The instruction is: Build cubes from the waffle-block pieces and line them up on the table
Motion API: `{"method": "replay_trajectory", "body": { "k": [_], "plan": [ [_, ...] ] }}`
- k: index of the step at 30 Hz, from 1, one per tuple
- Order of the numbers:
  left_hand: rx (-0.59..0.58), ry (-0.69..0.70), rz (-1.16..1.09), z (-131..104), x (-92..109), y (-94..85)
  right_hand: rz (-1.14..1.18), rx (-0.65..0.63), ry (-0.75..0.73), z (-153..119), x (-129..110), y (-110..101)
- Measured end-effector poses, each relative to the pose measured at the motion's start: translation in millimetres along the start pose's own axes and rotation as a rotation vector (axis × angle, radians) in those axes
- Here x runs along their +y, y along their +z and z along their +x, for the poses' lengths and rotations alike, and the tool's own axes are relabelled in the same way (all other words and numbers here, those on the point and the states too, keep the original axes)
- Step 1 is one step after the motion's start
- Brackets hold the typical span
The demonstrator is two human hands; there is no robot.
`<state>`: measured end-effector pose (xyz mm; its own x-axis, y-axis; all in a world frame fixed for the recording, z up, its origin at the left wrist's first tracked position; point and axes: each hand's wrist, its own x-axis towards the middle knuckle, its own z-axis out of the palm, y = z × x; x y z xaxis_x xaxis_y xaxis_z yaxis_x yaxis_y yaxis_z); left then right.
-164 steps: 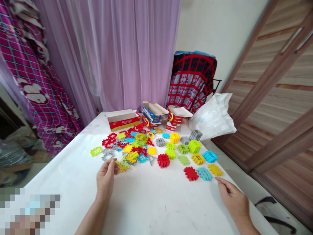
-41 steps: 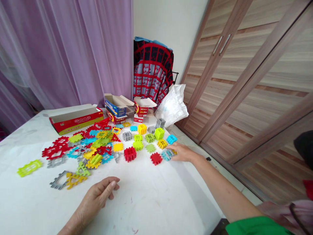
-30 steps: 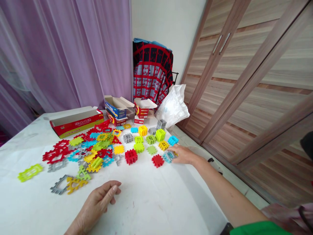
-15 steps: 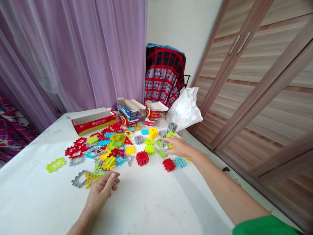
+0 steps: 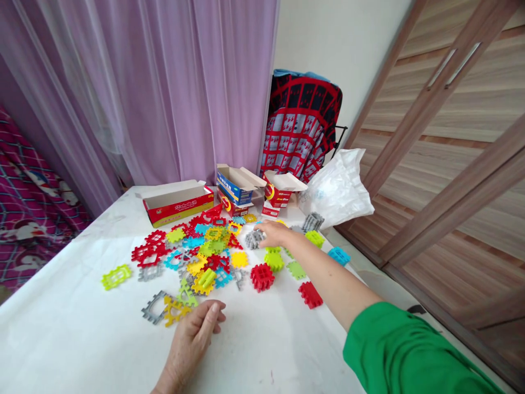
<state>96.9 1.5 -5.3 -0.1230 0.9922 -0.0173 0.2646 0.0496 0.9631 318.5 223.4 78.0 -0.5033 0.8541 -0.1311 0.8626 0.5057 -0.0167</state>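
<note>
My left hand (image 5: 200, 327) rests on the white tabletop with its fingers loosely curled in and nothing seen in them. Just beyond it lie a yellow triangular frame piece (image 5: 176, 311) and a grey frame piece (image 5: 154, 307). Reaching far across the table, my right hand (image 5: 274, 234) has its fingertips around the right side of a grey interlocking block (image 5: 254, 239). Beside that block are a red cube-like block (image 5: 262, 277), a lime green block (image 5: 274, 260) and a flat yellow piece (image 5: 239, 259). My right forearm partly hides some pieces behind it.
Interlocking plastic pieces in several colours form a heap left of centre. At the back stand a long red box (image 5: 178, 206), a blue box (image 5: 234, 185) and a red box (image 5: 279, 190). A white plastic bag (image 5: 338, 189) sits by the table's right edge.
My right hand has moved left, from the green pieces on the right to the grey block. The view has turned slightly left. My left hand stays resting near the yellow piece.
</note>
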Motion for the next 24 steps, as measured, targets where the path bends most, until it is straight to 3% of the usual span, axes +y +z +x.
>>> {"method": "replay_trajectory", "body": {
  "k": [24],
  "plan": [
    [-0.029,0.004,0.008,2,-5,1.7,-0.047,-0.113,-0.003,21,0,4]
  ]
}}
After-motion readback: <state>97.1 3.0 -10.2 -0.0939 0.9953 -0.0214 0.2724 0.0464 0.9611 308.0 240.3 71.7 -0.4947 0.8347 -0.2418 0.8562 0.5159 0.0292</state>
